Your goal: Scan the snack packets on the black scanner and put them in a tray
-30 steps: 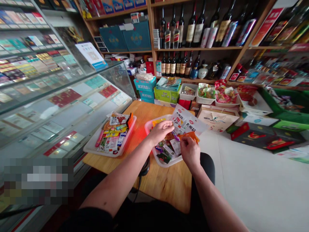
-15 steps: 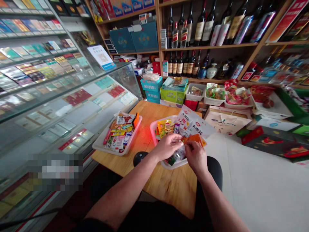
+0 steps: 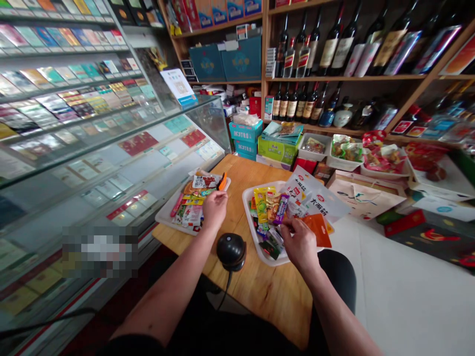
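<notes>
My left hand (image 3: 215, 210) is over the right side of the left white tray (image 3: 163, 216), its fingers curled together just below an orange and black packet (image 3: 222, 182). Whether they touch that packet or hold anything, I cannot make out. My right hand (image 3: 301, 242) reaches over the right white tray (image 3: 249, 217) with fingers pinched. The fingertips are at the lower end of a purple snack packet (image 3: 281, 208); what is between them is hidden. An orange packet (image 3: 319, 230) and large clear-and-white snack bags (image 3: 315, 198) lie beside this hand. Yellow packets (image 3: 264, 202) fill the tray's left part.
A black corded scanner-like device (image 3: 230, 249) stands on the wooden table (image 3: 256, 289) between my arms. The glass display counter (image 3: 141, 153) runs along the left. Boxes (image 3: 276, 148), snack trays (image 3: 345, 151) and bottle shelves (image 3: 349, 76) stand behind.
My left hand has moved left from the right tray to the left tray, uncovering the black device. My right hand stays at the right tray. The red light on the table is gone.
</notes>
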Motion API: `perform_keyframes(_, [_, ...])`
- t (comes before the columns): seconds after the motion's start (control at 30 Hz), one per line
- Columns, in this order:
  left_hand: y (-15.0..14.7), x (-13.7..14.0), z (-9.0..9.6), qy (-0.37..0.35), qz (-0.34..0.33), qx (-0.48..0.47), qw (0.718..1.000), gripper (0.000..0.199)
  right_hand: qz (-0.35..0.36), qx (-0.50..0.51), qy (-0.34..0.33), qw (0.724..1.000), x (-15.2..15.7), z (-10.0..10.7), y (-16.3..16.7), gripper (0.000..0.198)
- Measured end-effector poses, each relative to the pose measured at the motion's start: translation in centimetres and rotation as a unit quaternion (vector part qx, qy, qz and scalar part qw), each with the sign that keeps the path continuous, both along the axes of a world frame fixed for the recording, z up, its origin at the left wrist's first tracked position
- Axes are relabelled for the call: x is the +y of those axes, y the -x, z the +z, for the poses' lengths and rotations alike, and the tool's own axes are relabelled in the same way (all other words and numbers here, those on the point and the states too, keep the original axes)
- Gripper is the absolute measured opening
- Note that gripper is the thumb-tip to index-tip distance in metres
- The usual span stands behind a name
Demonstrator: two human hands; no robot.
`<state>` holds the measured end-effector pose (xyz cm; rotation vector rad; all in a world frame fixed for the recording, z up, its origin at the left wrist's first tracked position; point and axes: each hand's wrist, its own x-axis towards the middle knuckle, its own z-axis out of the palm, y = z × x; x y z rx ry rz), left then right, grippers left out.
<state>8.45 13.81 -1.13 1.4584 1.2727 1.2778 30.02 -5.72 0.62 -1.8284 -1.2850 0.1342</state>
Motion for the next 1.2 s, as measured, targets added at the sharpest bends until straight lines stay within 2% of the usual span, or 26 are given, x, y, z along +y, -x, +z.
perform_keyframes(0.1, [2.3,3.6,-1.7,-0.023,0.055,0.080,0.995,0.030,0.022,0.007,0.007,1.000,0.5,0.0,1.0,0.016])
perform_keyframes(0.2, [3.5,5.7,-2.4,-0.024,0.065,0.155,0.985,0.036,0.035,0.010,0.005,0.999,0.9,0.0,1.9,0.016])
perform_keyframes(0.37, [3.6,7.3,-2.7,-0.044,0.003,0.195,0.980,0.027,0.059,-0.002,0.010,0.998,1.6,-0.1,3.1,0.015])
perform_keyframes(0.47, [3.7,7.9,-3.2,-0.048,-0.011,0.266,0.963,0.017,0.072,-0.002,0.008,0.997,1.9,0.1,3.7,0.015])
perform_keyframes(0.6, [4.3,8.3,-3.6,-0.050,-0.004,0.313,0.948,0.027,0.082,0.007,0.012,0.997,2.2,0.5,4.5,0.013])
perform_keyframes(0.77, [5.1,7.3,-1.8,-0.074,0.058,0.266,0.959,0.035,0.086,0.006,0.014,0.996,2.6,0.5,4.9,0.012])
perform_keyframes(0.9, [6.3,6.3,0.8,-0.102,0.083,0.163,0.978,0.027,0.100,0.002,0.010,0.995,3.0,0.7,5.4,0.013])
perform_keyframes(1.07, [7.9,4.3,4.0,-0.088,0.070,0.006,0.994,0.031,0.123,0.027,0.005,0.992,3.4,1.9,6.9,0.014])
perform_keyframes(1.2, [8.5,1.7,6.7,-0.055,0.035,-0.116,0.991,0.035,0.137,0.063,-0.002,0.988,3.7,3.2,8.2,0.015])
